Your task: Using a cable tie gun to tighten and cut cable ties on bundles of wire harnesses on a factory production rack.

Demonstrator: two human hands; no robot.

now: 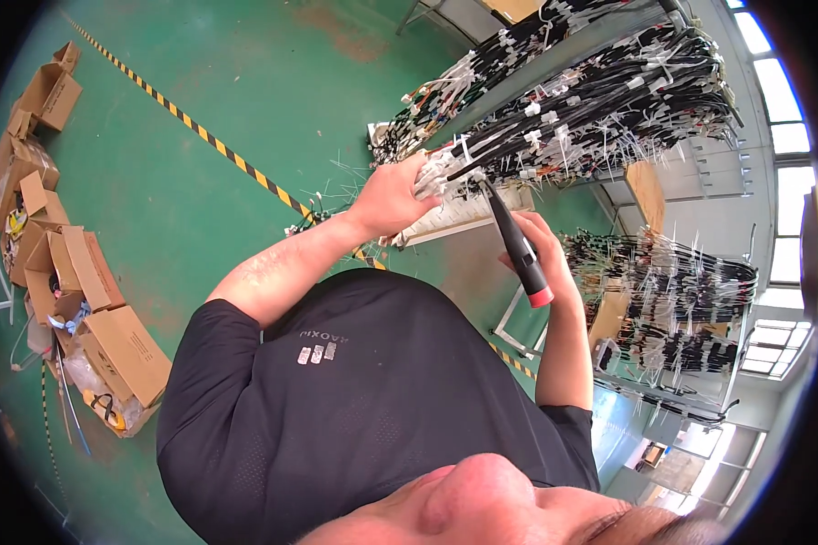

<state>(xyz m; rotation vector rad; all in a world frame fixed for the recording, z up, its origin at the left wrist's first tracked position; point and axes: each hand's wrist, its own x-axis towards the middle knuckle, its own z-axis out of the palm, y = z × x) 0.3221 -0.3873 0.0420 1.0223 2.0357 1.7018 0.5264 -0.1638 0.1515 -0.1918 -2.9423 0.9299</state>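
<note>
Above the green painted floor [200, 182], my left hand [393, 195] was closed around a bunch of black wire harnesses [554, 109] with white ties and tags, gripping them where their ends hung off a slanted rack [518, 77]. My right hand [541, 250] was wrapped around the black handles of a cutting tool [518, 245] with red handle tips, its nose pointing up into the bundle just beside my left fingers [423, 182]. I could not tell whether the tool's blades were biting on anything.

Behind the bundle lay a white slatted panel [454, 213]. A yellow-and-black striped line [200, 132] ran diagonally across the floor. Open cardboard boxes [73, 291] sat in a curved row far off to one side, well apart from my hands. A second rack of harnesses [682, 282] stood near the windows [786, 136], which were bright with daylight.
</note>
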